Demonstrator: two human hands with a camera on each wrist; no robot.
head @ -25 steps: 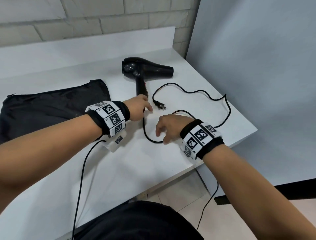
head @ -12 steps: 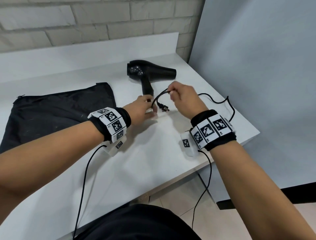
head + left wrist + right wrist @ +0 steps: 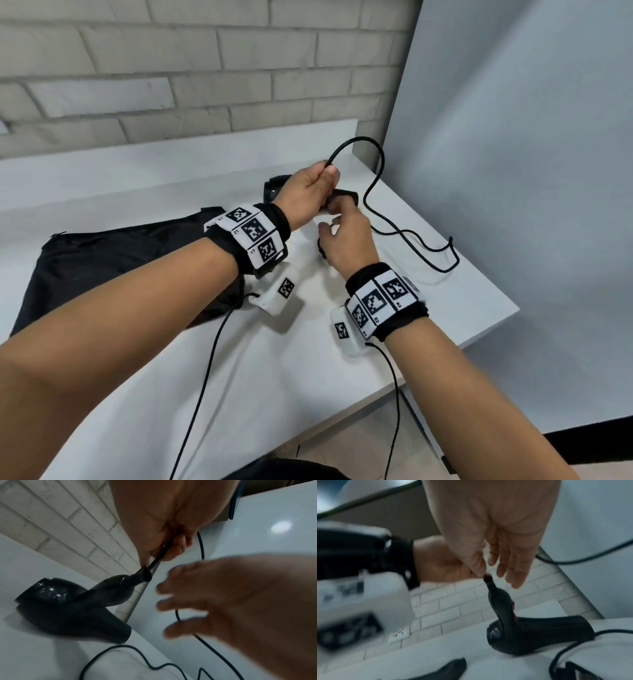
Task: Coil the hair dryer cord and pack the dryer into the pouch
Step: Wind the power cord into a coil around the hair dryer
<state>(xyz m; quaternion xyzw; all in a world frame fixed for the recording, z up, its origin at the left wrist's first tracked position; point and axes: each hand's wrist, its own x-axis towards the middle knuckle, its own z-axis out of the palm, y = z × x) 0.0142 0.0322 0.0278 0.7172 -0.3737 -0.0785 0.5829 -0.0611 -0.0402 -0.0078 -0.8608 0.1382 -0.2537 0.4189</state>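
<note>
Black cord (image 3: pixel 371 192) pinched in my left hand (image 3: pixel 308 195) above dryer (image 3: pixel 72 605) | right hand (image 3: pixel 346 243) loose, fingers spread, empty | pouch (image 3: pixel 113 260) flat at left

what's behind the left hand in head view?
The hair dryer on the table: only its rear end and nozzle tip show past the left hand. Handle and cord joint are covered there.

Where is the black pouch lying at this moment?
In the head view the black pouch lies flat on the white table, on the person's left, partly under the left forearm, with the hair dryer beyond its far right corner.
</note>
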